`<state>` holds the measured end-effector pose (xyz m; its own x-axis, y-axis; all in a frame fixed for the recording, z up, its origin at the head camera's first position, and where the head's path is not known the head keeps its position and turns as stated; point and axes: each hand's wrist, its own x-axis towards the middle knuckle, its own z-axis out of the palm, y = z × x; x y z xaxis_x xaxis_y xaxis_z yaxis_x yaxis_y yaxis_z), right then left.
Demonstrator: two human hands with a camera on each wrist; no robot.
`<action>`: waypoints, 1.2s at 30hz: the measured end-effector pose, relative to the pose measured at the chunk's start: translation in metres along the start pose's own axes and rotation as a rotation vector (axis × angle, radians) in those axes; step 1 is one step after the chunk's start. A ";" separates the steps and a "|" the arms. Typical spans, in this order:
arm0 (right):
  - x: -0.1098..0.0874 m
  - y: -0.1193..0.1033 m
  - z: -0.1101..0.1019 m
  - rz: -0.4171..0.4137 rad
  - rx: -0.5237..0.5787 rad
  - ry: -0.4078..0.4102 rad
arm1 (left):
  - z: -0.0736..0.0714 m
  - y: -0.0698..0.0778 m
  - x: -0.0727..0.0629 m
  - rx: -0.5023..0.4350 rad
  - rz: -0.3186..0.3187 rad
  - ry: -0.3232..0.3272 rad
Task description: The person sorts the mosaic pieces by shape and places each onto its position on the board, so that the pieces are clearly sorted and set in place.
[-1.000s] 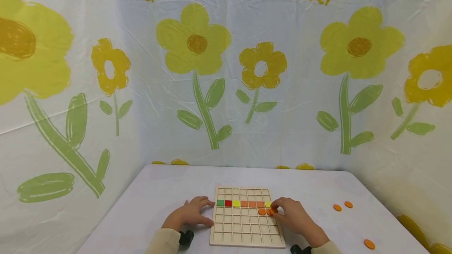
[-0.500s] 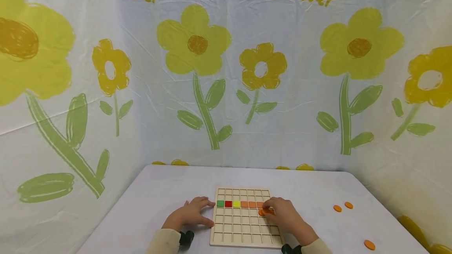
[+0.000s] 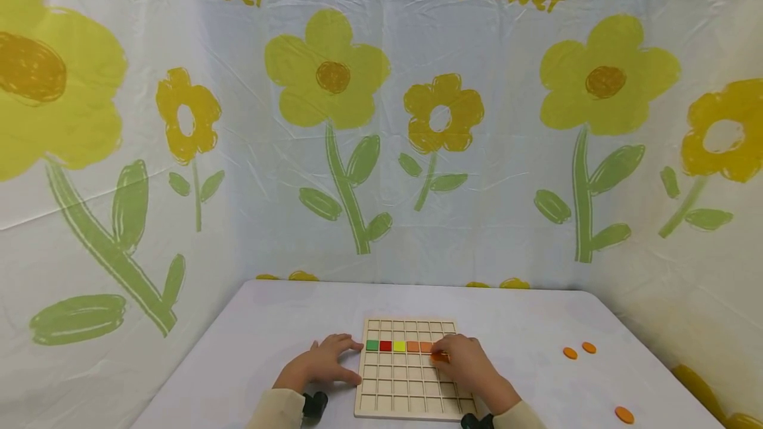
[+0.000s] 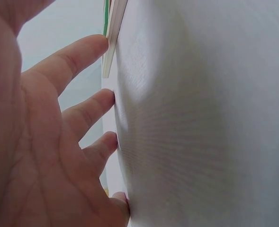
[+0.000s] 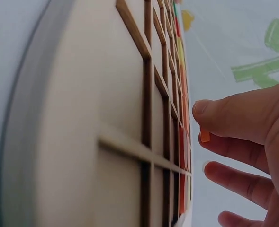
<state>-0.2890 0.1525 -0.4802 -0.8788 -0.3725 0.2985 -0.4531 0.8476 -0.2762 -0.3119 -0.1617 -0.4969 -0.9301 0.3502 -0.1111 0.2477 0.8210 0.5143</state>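
Lower centre: the left hand (image 3: pixel 326 359), fingers spread and gripping nothing, touches the left edge of the grid board (image 3: pixel 399 388). The right hand (image 3: pixel 471 368) has shifted left, thumb and fingertip pinching an orange disc (image 5: pixel 205 136); repositioning appears incomplete. Beyond: the tile row (image 3: pixel 412 347), partly covered.

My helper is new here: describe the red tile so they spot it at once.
On the white table lies a wooden grid board, a tile row across its far half. The red tile sits second from left, between a green tile and a yellow tile, the only red one.
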 end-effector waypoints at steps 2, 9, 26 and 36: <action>0.001 -0.002 0.002 0.008 -0.002 0.000 | 0.000 0.000 0.000 -0.003 -0.003 -0.002; 0.005 -0.009 0.006 0.017 -0.026 -0.003 | 0.001 -0.001 0.000 -0.008 -0.004 -0.005; 0.008 -0.012 0.009 -0.005 -0.057 -0.002 | 0.001 -0.003 0.001 -0.011 0.011 -0.007; 0.007 -0.013 0.011 -0.018 -0.052 -0.018 | 0.002 -0.003 0.000 -0.006 0.026 0.001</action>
<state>-0.2910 0.1350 -0.4848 -0.8731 -0.3942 0.2868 -0.4609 0.8591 -0.2226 -0.3122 -0.1639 -0.5001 -0.9236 0.3708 -0.0974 0.2698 0.8091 0.5220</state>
